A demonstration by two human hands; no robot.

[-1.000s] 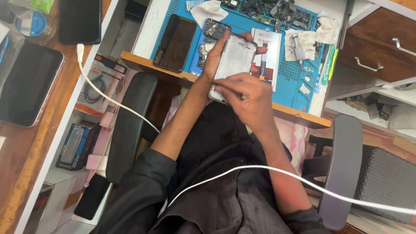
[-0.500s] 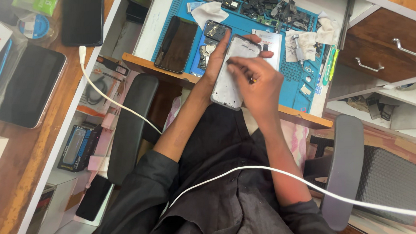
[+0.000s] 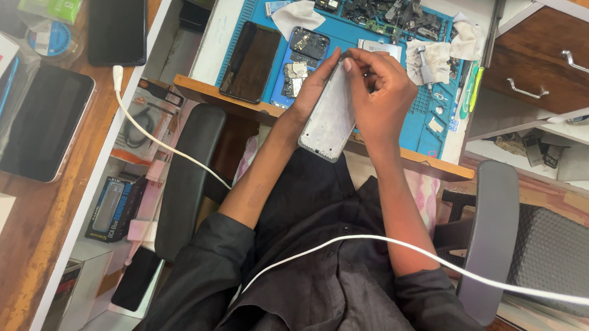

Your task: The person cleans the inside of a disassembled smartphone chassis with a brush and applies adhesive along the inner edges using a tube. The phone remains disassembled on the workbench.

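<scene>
Both hands clamp the white phone frame (image 3: 329,117), held just above the blue mat (image 3: 432,123) on the bench (image 3: 233,39): left hand (image 3: 314,88) cradles it, right hand (image 3: 377,92) picks at its upper edge.

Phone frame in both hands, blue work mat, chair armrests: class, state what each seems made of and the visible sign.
Phone frame: probably plastic or light metal, matte pale grey, thin and rigid-looking. Blue work mat: likely silicone or rubber, dull, with moulded compartments. Chair armrests: apparently dark plastic or padded vinyl, smooth with a soft sheen.
</scene>
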